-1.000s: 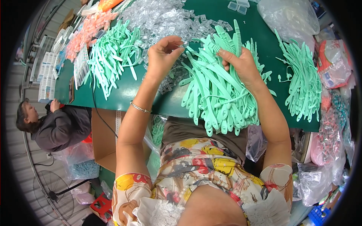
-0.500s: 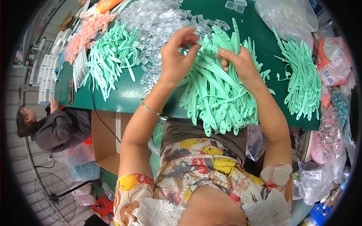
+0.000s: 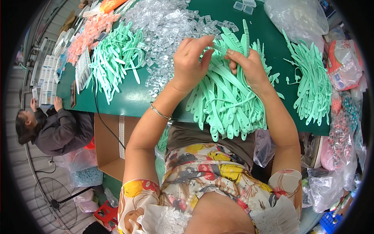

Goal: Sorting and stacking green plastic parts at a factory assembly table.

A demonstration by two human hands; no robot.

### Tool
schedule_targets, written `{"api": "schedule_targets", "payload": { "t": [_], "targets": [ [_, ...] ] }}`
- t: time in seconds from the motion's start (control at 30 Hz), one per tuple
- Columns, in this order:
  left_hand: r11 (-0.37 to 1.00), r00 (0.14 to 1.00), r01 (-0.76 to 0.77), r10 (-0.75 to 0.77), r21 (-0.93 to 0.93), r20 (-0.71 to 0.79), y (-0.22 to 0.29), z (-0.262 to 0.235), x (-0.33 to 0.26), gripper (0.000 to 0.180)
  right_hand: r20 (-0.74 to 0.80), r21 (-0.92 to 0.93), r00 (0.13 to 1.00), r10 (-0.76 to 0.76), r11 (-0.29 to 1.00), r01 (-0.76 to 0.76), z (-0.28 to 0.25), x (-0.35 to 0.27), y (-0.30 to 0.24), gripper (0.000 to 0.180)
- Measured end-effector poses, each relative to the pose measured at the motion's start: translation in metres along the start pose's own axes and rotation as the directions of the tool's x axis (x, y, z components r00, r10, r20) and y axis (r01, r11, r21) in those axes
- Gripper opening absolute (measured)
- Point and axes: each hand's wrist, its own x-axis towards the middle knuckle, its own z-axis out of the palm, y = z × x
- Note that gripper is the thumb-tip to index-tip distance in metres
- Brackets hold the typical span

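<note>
A mint-green ridged strap [image 3: 220,49] was held pinched in the right hand [image 3: 249,65], above a heap of similar straps [image 3: 224,99] at the near edge of the green tabletop [image 3: 134,99]; the left hand [image 3: 191,62] was curled at the strap's left end, though whether it was closed on anything could not be told. Clear plastic buckles [image 3: 165,33] were strewn beyond the left hand; further bundles were laid to the left [image 3: 117,58] and right [image 3: 311,84], coral-coloured pieces [image 3: 91,33] being piled past the left one
</note>
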Motion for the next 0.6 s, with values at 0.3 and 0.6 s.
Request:
{"api": "schedule_targets", "payload": {
  "t": [0.3,0.6],
  "targets": [
    [0.123,0.486,0.837,-0.613,-0.533,0.623,-0.006,-0.012,0.014,0.030,0.012,0.007,0.999,-0.038,0.999,0.038,0.000,0.001,0.003,0.023],
    [0.840,0.714,0.543,-0.467,0.009,0.522,0.000,-0.013,0.023,0.030,-0.008,-0.095,0.995,-0.096,0.991,0.095,0.006,0.002,0.005,0.022]
  ]
}}
